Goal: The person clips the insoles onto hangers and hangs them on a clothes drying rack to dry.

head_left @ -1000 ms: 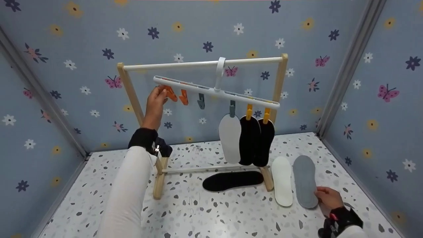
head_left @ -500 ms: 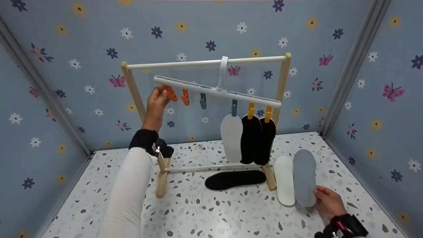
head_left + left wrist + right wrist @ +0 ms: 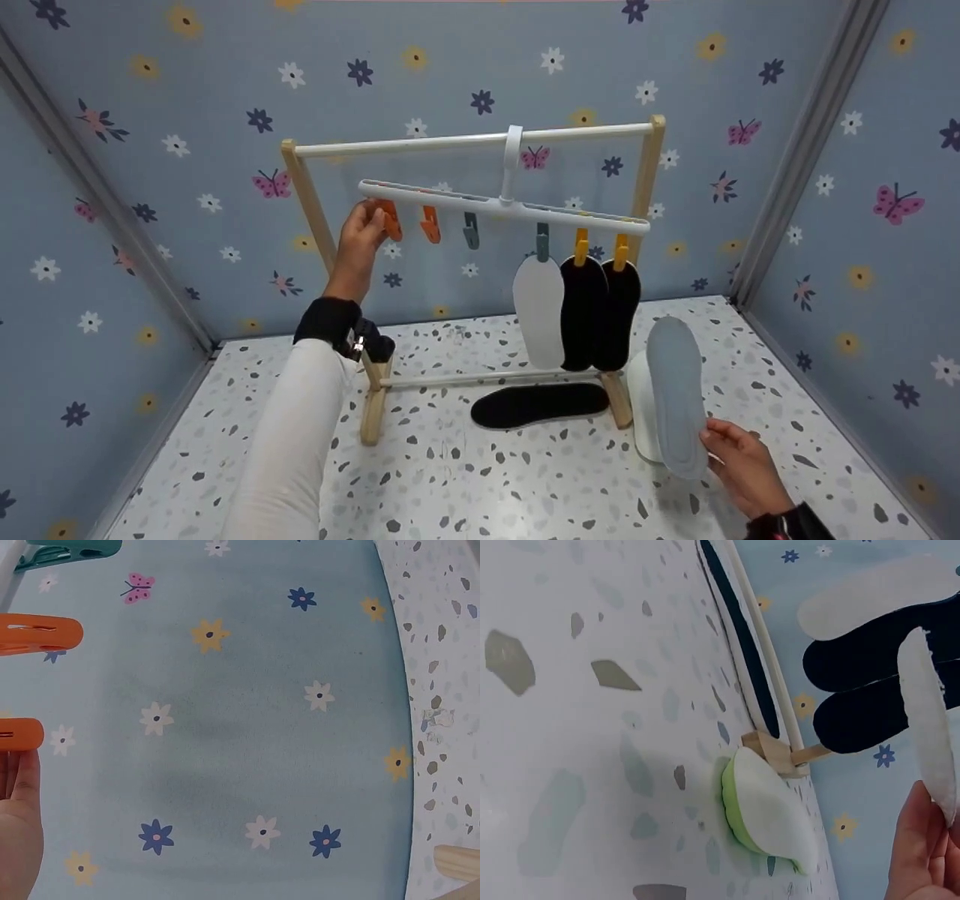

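My left hand (image 3: 358, 244) pinches the leftmost orange clip (image 3: 391, 220) under the white hanger (image 3: 465, 202). In the left wrist view only part of that hand and the orange clip (image 3: 21, 734) show at the left edge. Lower right, my right hand (image 3: 742, 461) pinches a grey insole (image 3: 676, 397) by its side edge and holds it raised and tilted. Behind it a white insole (image 3: 643, 420) lies on the table, partly hidden. In the right wrist view the held insole (image 3: 924, 712) appears nearly edge-on above the fingers.
A white insole (image 3: 538, 315) and two black insoles (image 3: 583, 315) hang from clips at the hanger's right, lower end. Another orange clip (image 3: 430, 225) and a dark green clip (image 3: 471, 231) hold nothing. A black insole (image 3: 540, 405) lies beneath the wooden rack (image 3: 649, 161).
My right hand has lifted the grey insole off the table and moved it left, over the white one. The hanger's left end has dipped slightly; my left hand keeps its pinch on the clip.
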Motion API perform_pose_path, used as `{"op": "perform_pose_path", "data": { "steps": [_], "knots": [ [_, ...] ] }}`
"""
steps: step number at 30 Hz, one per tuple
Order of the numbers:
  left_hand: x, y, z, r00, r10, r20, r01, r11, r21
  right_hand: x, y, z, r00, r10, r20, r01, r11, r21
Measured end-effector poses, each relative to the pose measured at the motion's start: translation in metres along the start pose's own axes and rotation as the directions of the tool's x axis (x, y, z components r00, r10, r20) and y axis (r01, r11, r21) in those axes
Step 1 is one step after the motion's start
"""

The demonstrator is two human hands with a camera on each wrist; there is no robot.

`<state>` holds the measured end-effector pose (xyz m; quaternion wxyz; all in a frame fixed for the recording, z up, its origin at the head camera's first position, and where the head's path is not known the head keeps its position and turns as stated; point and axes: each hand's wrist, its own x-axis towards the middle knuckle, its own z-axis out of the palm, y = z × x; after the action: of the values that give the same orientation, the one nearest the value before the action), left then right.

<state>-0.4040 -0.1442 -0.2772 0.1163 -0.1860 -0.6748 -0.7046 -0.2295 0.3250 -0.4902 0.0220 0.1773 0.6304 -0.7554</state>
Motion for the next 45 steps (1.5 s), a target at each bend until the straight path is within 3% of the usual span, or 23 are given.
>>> {"op": "perform_pose_path", "data": {
  "steps": [3,20,28,39,45],
  "knots": [
    [0.001,-0.005,-0.003,1.0,-0.006,-0.007,0.006,1.0,0.018,-0.007,0.001,0.005,1.0,0.01,0.002,-0.01,1.0,0.017],
    [-0.01,0.001,0.002,0.995,-0.083,-0.055,0.088,0.993,0.083,-0.034,0.019,0.053,0.998,-0.026,-0.053,0.023,0.999,-0.049],
    [-0.002,-0.01,0.002,0.992,-0.086,-0.088,0.092,0.993,0.072,-0.041,0.024,0.069,0.998,-0.028,-0.061,0.015,0.979,-0.205],
    [0.003,-0.007,0.008,0.977,-0.157,-0.147,0.174,0.978,0.115,-0.046,0.031,0.108,0.992,-0.125,0.032,0.129,0.963,-0.238],
    [0.0,-0.006,0.007,0.964,-0.198,-0.178,0.222,0.967,0.128,-0.045,0.034,0.134,0.966,-0.222,0.129,0.251,0.927,-0.278]
  ]
}}
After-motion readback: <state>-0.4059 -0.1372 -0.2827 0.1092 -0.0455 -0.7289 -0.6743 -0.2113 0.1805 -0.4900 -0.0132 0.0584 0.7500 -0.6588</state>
